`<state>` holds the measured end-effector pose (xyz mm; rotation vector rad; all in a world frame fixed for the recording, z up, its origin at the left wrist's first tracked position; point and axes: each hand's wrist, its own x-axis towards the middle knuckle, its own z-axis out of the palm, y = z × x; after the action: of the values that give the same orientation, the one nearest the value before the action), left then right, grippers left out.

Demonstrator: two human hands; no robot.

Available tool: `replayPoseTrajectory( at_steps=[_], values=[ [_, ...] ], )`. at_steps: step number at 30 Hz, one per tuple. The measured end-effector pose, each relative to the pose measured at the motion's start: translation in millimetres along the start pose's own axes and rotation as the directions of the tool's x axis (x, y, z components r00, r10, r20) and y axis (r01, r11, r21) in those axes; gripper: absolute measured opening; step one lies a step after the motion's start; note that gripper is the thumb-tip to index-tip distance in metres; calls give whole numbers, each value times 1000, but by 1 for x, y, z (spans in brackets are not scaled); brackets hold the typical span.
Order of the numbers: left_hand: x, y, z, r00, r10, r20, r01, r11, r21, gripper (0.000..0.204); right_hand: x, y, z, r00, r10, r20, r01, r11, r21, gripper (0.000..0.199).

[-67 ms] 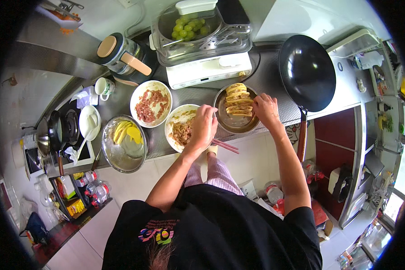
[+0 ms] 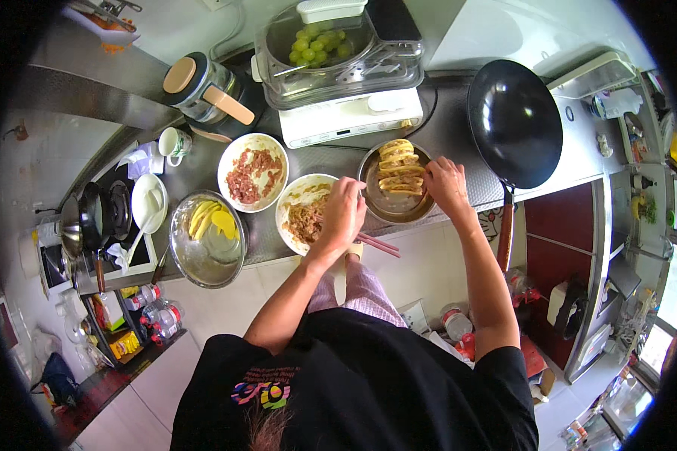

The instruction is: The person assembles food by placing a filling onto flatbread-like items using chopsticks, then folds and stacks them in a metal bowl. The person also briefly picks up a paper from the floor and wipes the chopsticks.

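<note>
Over the right side of a white bowl of seasoned minced meat [image 2: 302, 225], my left hand [image 2: 344, 214] is closed, its fingers drawn together. What they hold, if anything, is hidden. A pair of reddish chopsticks [image 2: 377, 244] leans in that bowl and passes beneath the hand. My right hand [image 2: 447, 186] is closed at the right edge of a round metal dish [image 2: 390, 215], fingertips on a stuffed yellow slice [image 2: 403, 185]. Several such slices with meat filling stand in a row in the dish. Plain yellow slices [image 2: 222, 221] lie in a metal bowl [image 2: 203, 272] at left.
Another white bowl of minced meat [image 2: 253, 177] stands behind. Farther back are a glass kettle [image 2: 210, 98] and a white appliance [image 2: 350, 120] under a clear container with grapes. A black wok [image 2: 514, 124] sits right, its handle over the counter edge. A white ladle [image 2: 144, 233] rests left.
</note>
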<state>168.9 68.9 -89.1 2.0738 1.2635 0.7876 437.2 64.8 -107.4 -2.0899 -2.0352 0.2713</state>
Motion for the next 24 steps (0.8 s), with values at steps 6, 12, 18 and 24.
replayPoseTrajectory(
  at_steps=[6, 12, 18, 24],
  values=[
    [-7, 3, 21, 955, -206, 215, 263, 921, -286, 31, 0, 2, -2, 999, -30, 14, 30, 1000, 6, 13],
    [-3, 5, 54, 812, -501, 300, 562, 528, -637, 61, -1, 0, 0, 1000, -26, -14, 26, 1000, 4, 13],
    [5, 6, 78, 741, -618, 261, 567, 369, -737, 64, -2, -2, 0, 1000, 8, -5, -8, 1000, 11, 12],
    [13, 9, 84, 740, -625, 250, 502, 265, -824, 64, -2, -2, 0, 1000, -10, -25, 10, 1000, 10, 11]
  ],
)
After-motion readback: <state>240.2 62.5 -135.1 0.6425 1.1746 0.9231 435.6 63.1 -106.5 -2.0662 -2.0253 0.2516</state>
